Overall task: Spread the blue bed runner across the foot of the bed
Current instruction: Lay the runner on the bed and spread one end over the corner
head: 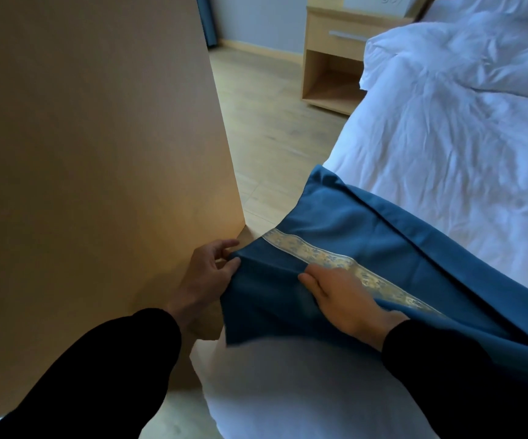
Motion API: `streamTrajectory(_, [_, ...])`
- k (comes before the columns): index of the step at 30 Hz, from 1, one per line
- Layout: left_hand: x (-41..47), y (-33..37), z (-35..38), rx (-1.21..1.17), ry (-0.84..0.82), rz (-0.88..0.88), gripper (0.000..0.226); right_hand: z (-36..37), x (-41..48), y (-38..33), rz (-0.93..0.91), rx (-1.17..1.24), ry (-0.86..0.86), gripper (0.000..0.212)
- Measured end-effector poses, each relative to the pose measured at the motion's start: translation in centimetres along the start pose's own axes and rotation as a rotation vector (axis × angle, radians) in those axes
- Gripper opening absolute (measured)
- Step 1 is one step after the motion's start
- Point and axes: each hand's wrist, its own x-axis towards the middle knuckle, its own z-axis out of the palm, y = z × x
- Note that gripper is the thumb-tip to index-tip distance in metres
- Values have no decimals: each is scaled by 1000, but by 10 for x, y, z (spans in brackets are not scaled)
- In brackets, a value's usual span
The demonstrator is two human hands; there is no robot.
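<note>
Head view. Left hand (207,275) pinched the near corner of the blue bed runner (351,223) between thumb and curled fingers, right at the bed's edge. Right hand (348,299) lay flat on the runner just right of the left hand, palm down, fingers straight and close together. Its fingertips rested beside the pale patterned band (329,259). Both arms were in black sleeves (113,369).

The runner lay over the corner of the bed (446,147), stretching from the hands away to the right. Beyond the right hand its far edge was folded into a long ridge. Below the hands a flap hung over the bed's side. The white sheet beyond the runner was rumpled, with a crumpled duvet (477,49) farther off.

A tall tan panel (98,137) stood close on the left of the left hand. A wooden nightstand (332,58) stood well beyond both hands, on a pale wood floor (272,128).
</note>
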Motion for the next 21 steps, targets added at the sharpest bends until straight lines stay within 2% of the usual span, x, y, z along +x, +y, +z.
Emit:
streamTrajectory(3, [2, -14, 7, 78, 11, 9, 34, 20, 1, 6, 14, -234, 34, 23])
streamTrajectory(5, [-5, -28, 15, 80, 23, -39, 35, 36, -5, 8, 62, -363, 34, 27])
streamTrajectory(8, [-21, -46, 23, 40, -29, -119, 44, 53, -24, 8, 46, -397, 99, 36])
streamTrajectory(13, [-49, -74, 25, 33, -204, -240, 62, 68, -45, 5, -19, -489, -43, 55])
streamTrajectory(18, [-57, -81, 24, 127, -139, -208, 31, 71, -45, -4, -42, -521, -110, 70])
streamTrajectory(21, [-58, -84, 19, 140, -71, -216, 27, 70, -48, -10, -110, -547, -112, 73])
